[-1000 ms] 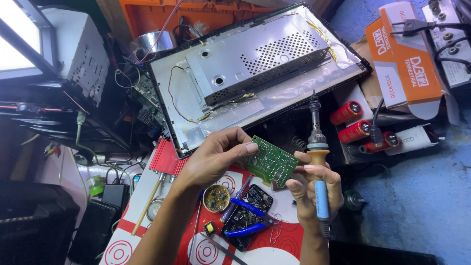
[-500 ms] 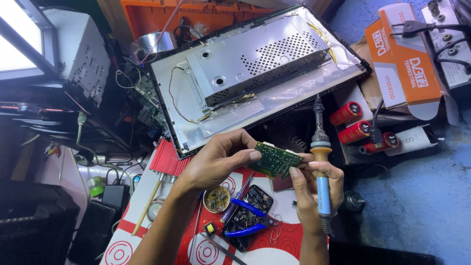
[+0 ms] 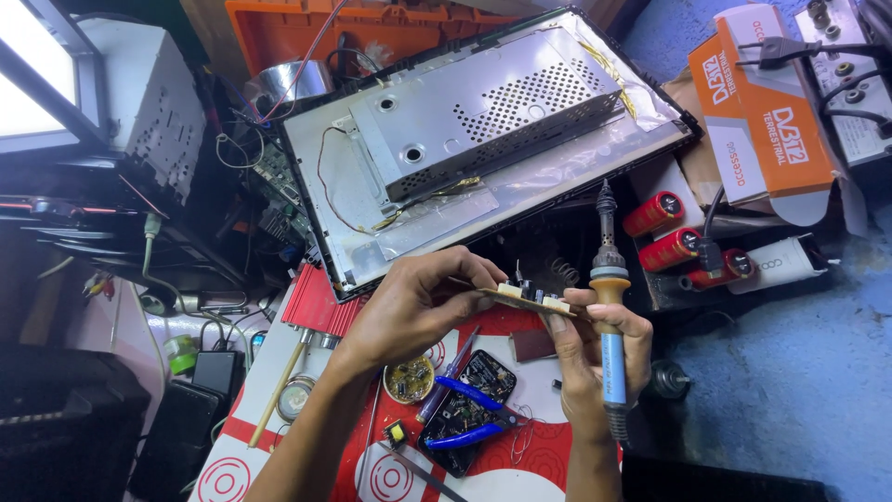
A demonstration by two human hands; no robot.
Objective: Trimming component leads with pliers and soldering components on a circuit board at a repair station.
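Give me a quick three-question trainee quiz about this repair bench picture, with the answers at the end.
1. True or false: the soldering iron in the right hand points tip up.
2. Which hands grip the small circuit board? A left only, B right only, C both.
3. What colour are the plier handles below the left hand?

Key: 1 true. 2 C. 3 blue.

Circuit board between hands; pliers below, seemingly on phone.
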